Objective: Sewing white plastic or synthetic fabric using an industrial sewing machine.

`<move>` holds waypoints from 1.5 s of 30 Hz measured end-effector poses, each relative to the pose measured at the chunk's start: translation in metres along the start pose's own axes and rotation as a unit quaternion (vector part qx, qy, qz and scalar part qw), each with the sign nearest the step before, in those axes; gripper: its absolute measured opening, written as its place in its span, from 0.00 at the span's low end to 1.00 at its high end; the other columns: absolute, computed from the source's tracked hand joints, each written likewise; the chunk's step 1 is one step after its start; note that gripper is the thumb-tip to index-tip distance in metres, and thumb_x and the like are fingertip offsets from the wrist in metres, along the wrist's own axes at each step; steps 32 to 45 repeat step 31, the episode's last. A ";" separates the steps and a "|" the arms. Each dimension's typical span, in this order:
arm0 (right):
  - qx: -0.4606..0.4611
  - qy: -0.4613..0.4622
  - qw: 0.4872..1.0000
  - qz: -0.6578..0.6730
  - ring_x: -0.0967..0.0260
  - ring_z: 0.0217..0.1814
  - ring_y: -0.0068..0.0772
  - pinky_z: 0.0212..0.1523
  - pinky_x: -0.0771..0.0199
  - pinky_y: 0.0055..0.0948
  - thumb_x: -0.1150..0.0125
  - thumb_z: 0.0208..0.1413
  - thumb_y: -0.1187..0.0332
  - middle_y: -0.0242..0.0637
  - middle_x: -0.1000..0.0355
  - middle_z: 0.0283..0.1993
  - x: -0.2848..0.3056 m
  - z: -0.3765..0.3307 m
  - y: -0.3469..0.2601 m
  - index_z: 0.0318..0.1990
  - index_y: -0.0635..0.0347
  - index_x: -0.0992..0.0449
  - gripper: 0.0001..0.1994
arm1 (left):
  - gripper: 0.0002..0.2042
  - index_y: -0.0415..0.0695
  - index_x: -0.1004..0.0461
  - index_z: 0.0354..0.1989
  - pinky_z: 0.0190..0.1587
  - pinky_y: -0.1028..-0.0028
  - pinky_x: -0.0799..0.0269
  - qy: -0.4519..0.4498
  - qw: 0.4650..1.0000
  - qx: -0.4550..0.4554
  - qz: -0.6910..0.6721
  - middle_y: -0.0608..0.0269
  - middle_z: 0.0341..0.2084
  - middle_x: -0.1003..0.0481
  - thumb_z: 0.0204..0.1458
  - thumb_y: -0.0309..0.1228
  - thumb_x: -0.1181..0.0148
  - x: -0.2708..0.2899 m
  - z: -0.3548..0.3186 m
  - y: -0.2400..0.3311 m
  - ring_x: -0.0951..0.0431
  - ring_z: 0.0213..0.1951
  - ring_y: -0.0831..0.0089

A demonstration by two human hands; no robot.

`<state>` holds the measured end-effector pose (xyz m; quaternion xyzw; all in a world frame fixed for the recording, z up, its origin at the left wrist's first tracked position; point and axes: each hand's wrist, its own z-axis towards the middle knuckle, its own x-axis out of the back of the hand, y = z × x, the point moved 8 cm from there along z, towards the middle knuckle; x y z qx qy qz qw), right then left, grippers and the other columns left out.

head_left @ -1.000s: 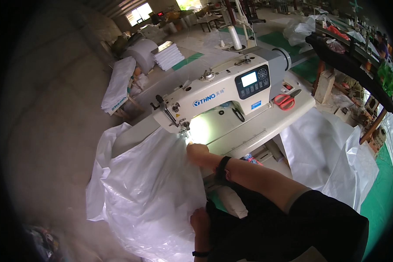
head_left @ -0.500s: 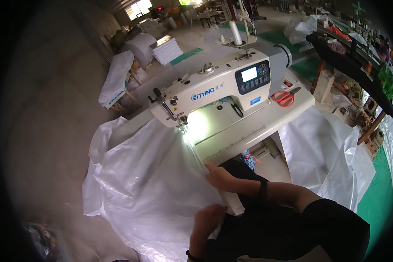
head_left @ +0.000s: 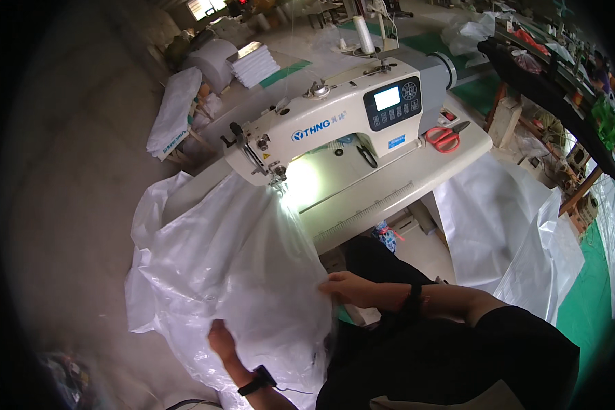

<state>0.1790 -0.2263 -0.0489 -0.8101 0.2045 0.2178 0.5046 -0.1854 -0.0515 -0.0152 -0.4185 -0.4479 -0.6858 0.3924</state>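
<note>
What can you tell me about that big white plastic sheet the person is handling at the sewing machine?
The white plastic sheet looks thin, translucent and crinkled, like a large bag or liner. One end runs up under the needle of the cream sewing machine, lit brightly by its lamp. From there it drapes off the table edge toward the floor in loose folds. The right hand grips its right edge, and the left hand presses against its lower part.

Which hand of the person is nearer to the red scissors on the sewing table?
The right hand. It grips the edge of the white plastic sheet below the table, down-left of the red scissors. The left hand is lower and further left, against the sheet.
</note>
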 end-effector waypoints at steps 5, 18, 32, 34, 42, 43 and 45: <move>-0.023 0.050 0.992 0.113 0.29 0.32 0.25 0.30 0.26 0.28 0.39 0.53 0.62 0.31 0.27 0.33 0.011 -0.010 0.007 0.40 0.61 0.27 0.13 | 0.12 0.35 0.31 0.38 0.34 0.63 0.28 -0.003 0.930 0.251 -0.267 0.55 0.22 0.25 0.52 0.33 0.46 0.054 0.018 0.008 0.22 0.28 0.60; 0.011 0.035 0.998 -0.057 0.32 0.43 0.23 0.44 0.32 0.25 0.41 0.54 0.58 0.32 0.29 0.42 0.012 -0.003 -0.003 0.46 0.60 0.28 0.18 | 0.05 0.38 0.32 0.34 0.30 0.65 0.27 0.063 0.981 0.141 -0.114 0.52 0.21 0.25 0.54 0.26 0.53 0.047 0.035 0.018 0.23 0.22 0.61; -0.089 -0.074 0.993 0.021 0.35 0.56 0.31 0.56 0.34 0.34 0.35 0.50 0.58 0.35 0.33 0.55 -0.004 -0.028 0.002 0.59 0.61 0.37 0.31 | 0.40 0.39 0.51 0.65 0.65 0.55 0.57 -0.085 0.989 -0.054 0.110 0.48 0.64 0.49 0.51 0.56 0.51 -0.027 0.141 0.072 0.52 0.66 0.53; -0.089 -0.074 0.993 0.021 0.35 0.56 0.31 0.56 0.34 0.34 0.35 0.50 0.58 0.35 0.33 0.55 -0.004 -0.028 0.002 0.59 0.61 0.37 0.31 | 0.40 0.39 0.51 0.65 0.65 0.55 0.57 -0.085 0.989 -0.054 0.110 0.48 0.64 0.49 0.51 0.56 0.51 -0.027 0.141 0.072 0.52 0.66 0.53; -0.089 -0.074 0.993 0.021 0.35 0.56 0.31 0.56 0.34 0.34 0.35 0.50 0.58 0.35 0.33 0.55 -0.004 -0.028 0.002 0.59 0.61 0.37 0.31 | 0.40 0.39 0.51 0.65 0.65 0.55 0.57 -0.085 0.989 -0.054 0.110 0.48 0.64 0.49 0.51 0.56 0.51 -0.027 0.141 0.072 0.52 0.66 0.53; -0.089 -0.074 0.993 0.021 0.35 0.56 0.31 0.56 0.34 0.34 0.35 0.50 0.58 0.35 0.33 0.55 -0.004 -0.028 0.002 0.59 0.61 0.37 0.31 | 0.40 0.39 0.51 0.65 0.65 0.55 0.57 -0.085 0.989 -0.054 0.110 0.48 0.64 0.49 0.51 0.56 0.51 -0.027 0.141 0.072 0.52 0.66 0.53; -0.089 -0.074 0.993 0.021 0.35 0.56 0.31 0.56 0.34 0.34 0.35 0.50 0.58 0.35 0.33 0.55 -0.004 -0.028 0.002 0.59 0.61 0.37 0.31 | 0.40 0.39 0.51 0.65 0.65 0.55 0.57 -0.085 0.989 -0.054 0.110 0.48 0.64 0.49 0.51 0.56 0.51 -0.027 0.141 0.072 0.52 0.66 0.53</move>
